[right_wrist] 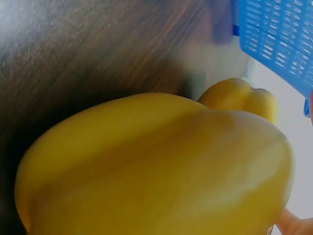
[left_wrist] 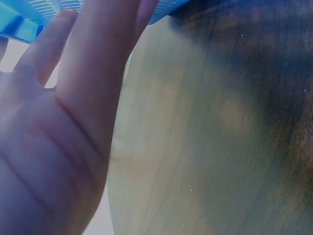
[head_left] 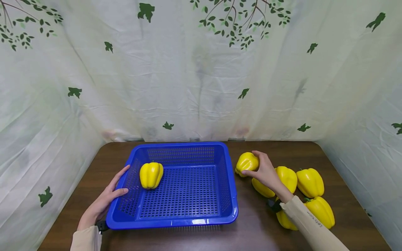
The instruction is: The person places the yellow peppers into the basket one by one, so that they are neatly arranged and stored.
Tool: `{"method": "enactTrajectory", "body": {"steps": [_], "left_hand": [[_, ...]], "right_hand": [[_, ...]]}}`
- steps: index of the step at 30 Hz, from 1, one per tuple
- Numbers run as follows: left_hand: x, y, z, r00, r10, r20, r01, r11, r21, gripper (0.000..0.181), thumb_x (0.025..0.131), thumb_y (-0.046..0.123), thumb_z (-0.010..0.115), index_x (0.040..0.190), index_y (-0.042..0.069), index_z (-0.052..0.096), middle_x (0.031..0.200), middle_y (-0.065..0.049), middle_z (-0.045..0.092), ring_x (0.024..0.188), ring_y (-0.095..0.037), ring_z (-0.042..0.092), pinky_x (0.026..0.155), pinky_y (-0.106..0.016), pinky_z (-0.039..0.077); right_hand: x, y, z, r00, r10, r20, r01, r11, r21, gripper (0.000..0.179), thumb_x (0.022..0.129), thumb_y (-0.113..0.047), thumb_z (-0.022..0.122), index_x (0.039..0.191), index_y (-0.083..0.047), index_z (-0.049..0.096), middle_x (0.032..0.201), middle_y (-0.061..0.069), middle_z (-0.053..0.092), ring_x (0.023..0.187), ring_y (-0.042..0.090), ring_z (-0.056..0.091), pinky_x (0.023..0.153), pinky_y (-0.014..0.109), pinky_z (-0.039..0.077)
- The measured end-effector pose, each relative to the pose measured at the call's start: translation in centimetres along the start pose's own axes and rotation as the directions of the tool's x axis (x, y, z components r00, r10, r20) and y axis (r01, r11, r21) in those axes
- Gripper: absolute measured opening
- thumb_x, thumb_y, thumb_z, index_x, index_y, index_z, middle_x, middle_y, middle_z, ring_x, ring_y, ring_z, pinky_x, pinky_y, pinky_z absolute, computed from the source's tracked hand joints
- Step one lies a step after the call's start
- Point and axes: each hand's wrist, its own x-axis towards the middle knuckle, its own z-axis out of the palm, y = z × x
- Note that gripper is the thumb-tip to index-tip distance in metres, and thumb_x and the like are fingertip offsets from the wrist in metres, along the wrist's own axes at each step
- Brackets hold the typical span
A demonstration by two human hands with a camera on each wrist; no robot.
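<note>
My left hand (head_left: 105,198) rests at the left side of a blue plastic basket (head_left: 172,222), its thumb and forefinger on the rim and fairly straight. The left wrist view shows the palm (left_wrist: 44,156), with fingers reaching up to the basket wall. Inside the basket, toward its left, lies a yellow bell pepper (head_left: 151,175). Just right of the basket, my right hand (head_left: 267,172) grips another yellow bell pepper (head_left: 246,163) between thumb and fingers. A large yellow pepper (right_wrist: 161,166) fills the foreground of the right wrist view, with a smaller-looking one (right_wrist: 239,100) behind it.
Several more yellow bell peppers (head_left: 310,183) lie grouped on the brown wooden table (head_left: 245,230) at the right, some partly covered by my right forearm. A pale curtain (head_left: 201,87) with leaf prints hangs behind the table and along both sides.
</note>
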Motion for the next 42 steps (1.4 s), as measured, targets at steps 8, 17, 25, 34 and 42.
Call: {"method": "enactTrajectory", "body": {"steps": [8, 17, 25, 34, 42], "left_hand": [[-0.01, 0.02, -0.03, 1.0, 0.005, 0.006, -0.005, 1.0, -0.007, 0.071, 0.098, 0.013, 0.045, 0.154, 0.032, 0.005, 0.15, -0.023, 0.003, 0.118, -0.041, 0.039, 0.084, -0.05, 0.049], [0.0, -0.05, -0.13, 1.0, 0.016, 0.018, -0.015, 1.0, -0.026, 0.071, 0.098, 0.011, 0.044, 0.154, 0.032, 0.005, 0.149, -0.022, 0.003, 0.116, -0.034, 0.043, 0.084, -0.046, 0.049], [-0.04, 0.07, -0.03, 1.0, 0.006, 0.008, -0.006, 1.0, -0.026, 0.072, 0.097, 0.012, 0.045, 0.154, 0.031, 0.005, 0.149, -0.022, 0.004, 0.116, -0.036, 0.043, 0.083, -0.049, 0.049], [-0.08, 0.11, 0.21, 1.0, -0.013, 0.0, 0.013, 0.999, -0.042, 0.073, 0.097, 0.012, 0.046, 0.154, 0.033, 0.006, 0.151, -0.023, 0.001, 0.117, -0.043, 0.04, 0.083, -0.055, 0.048], [-0.06, 0.07, 0.08, 1.0, -0.003, 0.003, 0.003, 0.999, -0.032, 0.072, 0.097, 0.012, 0.045, 0.154, 0.033, 0.005, 0.15, -0.022, 0.002, 0.118, -0.04, 0.04, 0.084, -0.052, 0.049]], "right_hand": [[0.55, 0.01, 0.05, 0.998, -0.052, 0.038, 0.055, 0.994, -0.091, 0.084, 0.076, -0.038, 0.08, 0.138, 0.002, 0.039, 0.139, 0.023, 0.037, 0.122, 0.038, 0.04, 0.098, 0.055, 0.036], [0.71, -0.29, 0.05, 0.992, -0.07, 0.105, 0.084, 0.986, -0.141, 0.085, 0.073, -0.039, 0.082, 0.138, -0.002, 0.043, 0.137, 0.02, 0.044, 0.117, 0.035, 0.046, 0.096, 0.053, 0.039], [0.75, -0.07, -0.03, 0.986, -0.106, 0.129, 0.128, 0.977, -0.173, 0.085, 0.071, -0.039, 0.083, 0.137, -0.002, 0.043, 0.136, 0.02, 0.046, 0.117, 0.036, 0.048, 0.096, 0.054, 0.039], [0.57, -0.09, -0.17, 0.985, -0.12, 0.126, 0.141, 0.975, -0.171, 0.082, 0.072, -0.036, 0.083, 0.136, -0.003, 0.044, 0.135, 0.02, 0.048, 0.116, 0.036, 0.049, 0.095, 0.054, 0.04], [0.39, -0.26, -0.42, 0.985, -0.133, 0.107, 0.144, 0.985, -0.1, 0.081, 0.072, -0.034, 0.083, 0.138, -0.006, 0.044, 0.138, 0.018, 0.044, 0.121, 0.036, 0.045, 0.098, 0.055, 0.037]]}}
